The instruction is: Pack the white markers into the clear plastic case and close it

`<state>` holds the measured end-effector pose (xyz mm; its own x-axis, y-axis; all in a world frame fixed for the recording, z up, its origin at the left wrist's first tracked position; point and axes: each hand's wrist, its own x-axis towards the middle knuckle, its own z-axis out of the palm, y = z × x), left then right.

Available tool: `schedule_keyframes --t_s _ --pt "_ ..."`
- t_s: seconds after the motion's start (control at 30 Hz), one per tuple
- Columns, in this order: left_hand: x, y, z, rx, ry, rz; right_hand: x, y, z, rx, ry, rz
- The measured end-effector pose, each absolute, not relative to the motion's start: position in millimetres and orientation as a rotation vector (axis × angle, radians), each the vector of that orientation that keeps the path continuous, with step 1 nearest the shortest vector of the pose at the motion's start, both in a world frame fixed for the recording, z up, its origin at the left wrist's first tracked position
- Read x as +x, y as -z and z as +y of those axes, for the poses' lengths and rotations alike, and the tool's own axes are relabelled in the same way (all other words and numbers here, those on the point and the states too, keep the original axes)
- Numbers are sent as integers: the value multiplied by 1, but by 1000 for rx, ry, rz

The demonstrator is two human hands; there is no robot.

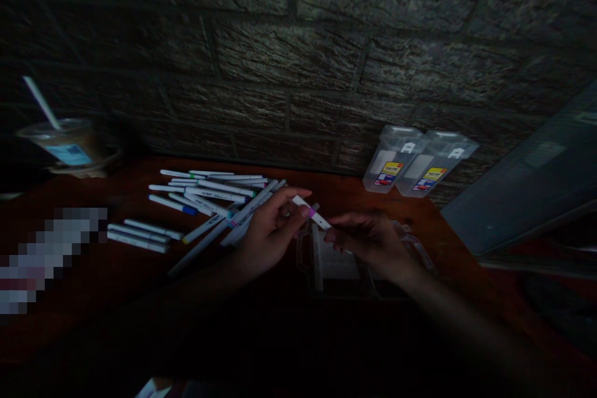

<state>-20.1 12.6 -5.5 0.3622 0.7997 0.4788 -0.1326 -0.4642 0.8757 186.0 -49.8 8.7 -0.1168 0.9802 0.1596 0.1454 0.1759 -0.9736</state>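
Between my two hands is a white marker point(319, 219) with a purple band, tilted down to the right. My left hand point(270, 224) is closed on its upper end, thumb and fingers pinching near the band. The fingertips of my right hand point(380, 242) grip the lower end. Below the hands, an open clear plastic case point(342, 267) lies on the table, partly hidden by my right hand; a white marker point(318, 258) rests along its left side. Left of my left hand spreads a loose pile of white markers point(219, 189) with coloured bands and ends.
Two clear upright plastic cases point(394, 165) with yellow labels stand against the brick wall point(289, 62). Several markers point(140, 236) lie side by side at the left of the wooden table point(125, 286). A plastic cup point(69, 143) with a straw sits at the far left. The light is dim.
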Motion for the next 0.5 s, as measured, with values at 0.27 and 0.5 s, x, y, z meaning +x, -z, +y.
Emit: schedule_keyframes --t_s 0.27,0.5 --pt "-21 8 7 1773 -1072 590 180 -4 -51 -1092 -1128 -1489" --pt "-20 13 10 1698 -1108 580 179 -13 -56 -1054 -1256 -1394"
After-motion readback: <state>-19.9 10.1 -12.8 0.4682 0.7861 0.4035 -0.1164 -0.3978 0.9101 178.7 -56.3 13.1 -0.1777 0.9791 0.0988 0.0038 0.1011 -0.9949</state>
